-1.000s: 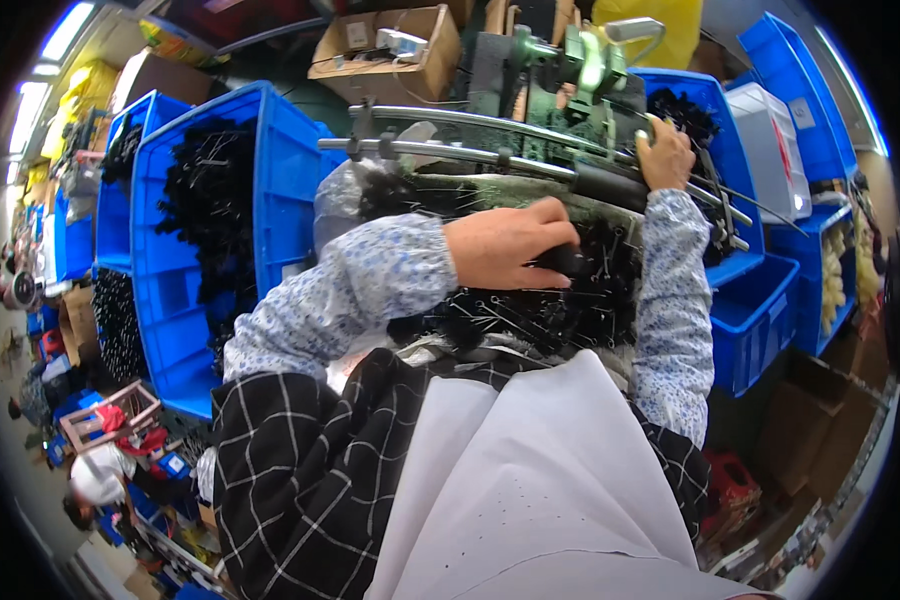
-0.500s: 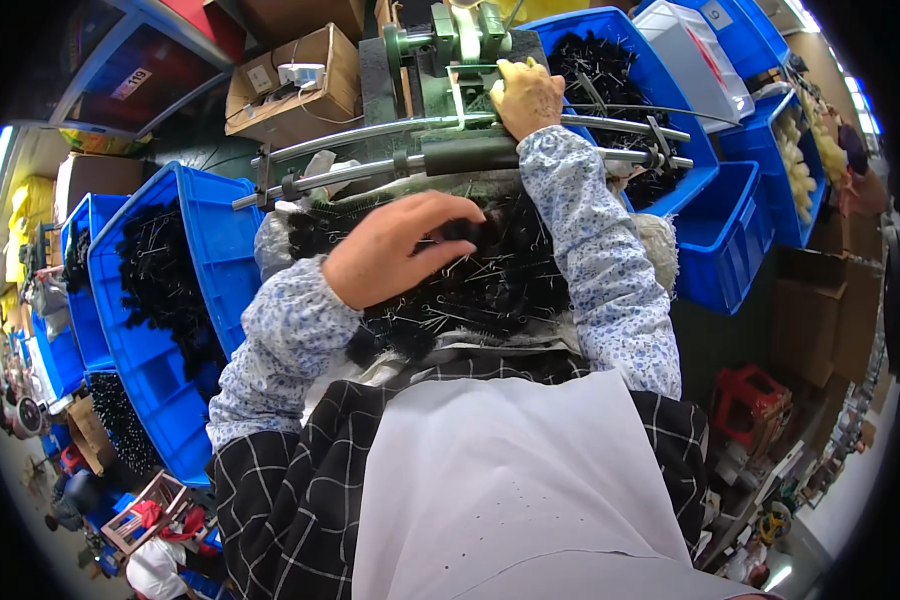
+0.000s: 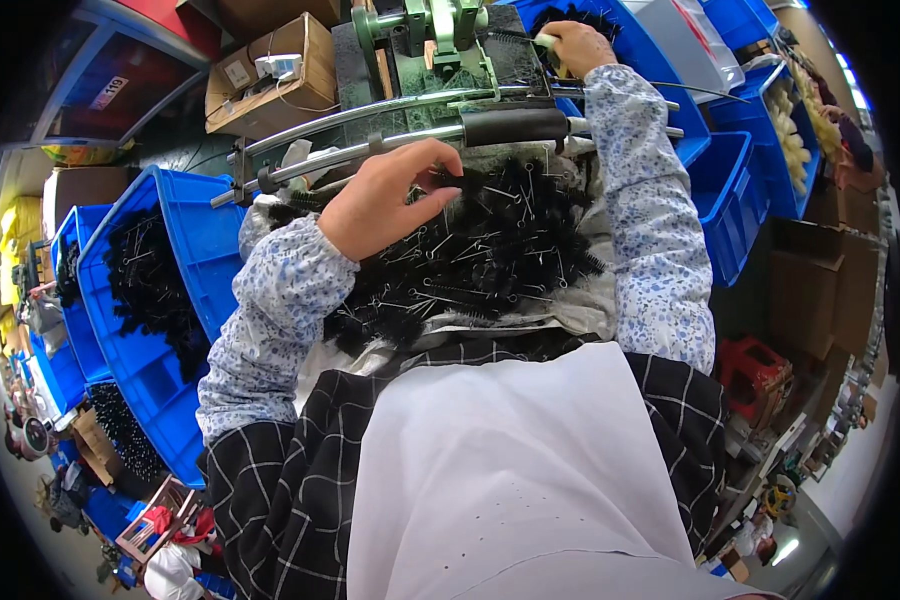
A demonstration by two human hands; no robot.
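black brushes are heaped beside the curled left hand; the right hand is placed well apart, beyond them (neither grip can be told).

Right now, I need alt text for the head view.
A person's left hand curls over a pile of black wire-stemmed brushes; the right hand is beside a green machine with metal rails in front. Blue bins flank both sides.

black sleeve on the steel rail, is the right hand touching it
Apart: the head view shows the right hand beyond the black sleeve, with a visible gap between them.
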